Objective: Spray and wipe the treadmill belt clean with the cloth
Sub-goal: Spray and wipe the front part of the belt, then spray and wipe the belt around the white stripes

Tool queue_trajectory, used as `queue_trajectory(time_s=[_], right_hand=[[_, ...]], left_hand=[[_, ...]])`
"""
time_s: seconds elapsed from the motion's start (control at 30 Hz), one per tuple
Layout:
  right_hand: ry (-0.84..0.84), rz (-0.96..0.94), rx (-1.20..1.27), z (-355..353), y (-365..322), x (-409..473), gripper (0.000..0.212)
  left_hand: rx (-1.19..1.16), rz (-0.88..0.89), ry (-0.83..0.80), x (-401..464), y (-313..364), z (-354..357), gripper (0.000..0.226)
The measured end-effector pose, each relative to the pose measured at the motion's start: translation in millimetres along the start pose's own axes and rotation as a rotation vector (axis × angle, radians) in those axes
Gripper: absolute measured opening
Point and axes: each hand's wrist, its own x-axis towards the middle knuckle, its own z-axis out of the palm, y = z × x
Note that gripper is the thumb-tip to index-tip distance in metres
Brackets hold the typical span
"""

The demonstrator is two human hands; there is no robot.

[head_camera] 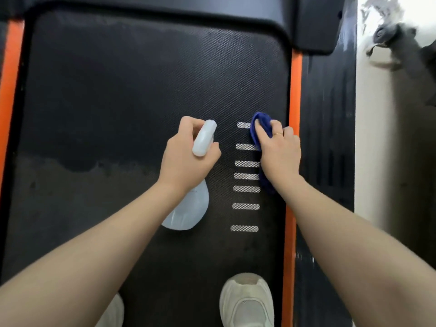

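Belt: black textured treadmill belt (118,102) lay under both hands.
Bottle: translucent white plastic spray bottle (188,208) hung gripped in the left hand (186,159).
Cloth: crumpled blue cloth (260,128) was pressed onto the belt beneath the right hand (279,152), fingers curled over it.

Even, soft lighting; wide-angle edge warping; blurred right margin.

treadmill belt (118,102) | on it: blue cloth (260,123), white shoes (247,303)
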Motion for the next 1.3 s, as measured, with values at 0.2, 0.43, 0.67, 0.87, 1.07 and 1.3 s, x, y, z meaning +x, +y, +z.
queue_trajectory(time_s=[0.2, 0.43, 0.67, 0.87, 1.07, 1.3], right_hand=[[-0.001, -0.242, 0.103, 0, -23, -63, 0.044], [0.019, 0.030, -0.078, 1, -38, -18, 0.051], [-0.036, -0.139, 0.070, -4, -39, -17, 0.049], [-0.124, -0.377, 0.121, -14, -94, -46, 0.047], [-0.242, -0.493, 0.224, -25, -97, -36, 0.064], [-0.334, -0.579, 0.388, -58, -187, -3, 0.067]], left_hand=[[0.008, -0.010, -0.071, -1, 6, 3, 0.035], [0.007, -0.126, -0.126, -6, -9, 7, 0.024], [-0.067, -0.161, -0.058, -15, -21, -6, 0.021], [-0.156, -0.285, 0.153, -23, -35, -31, 0.024], [-0.255, -0.457, 0.328, -42, -64, -73, 0.027], [-0.321, -0.585, 0.628, -75, -99, -138, 0.023]])
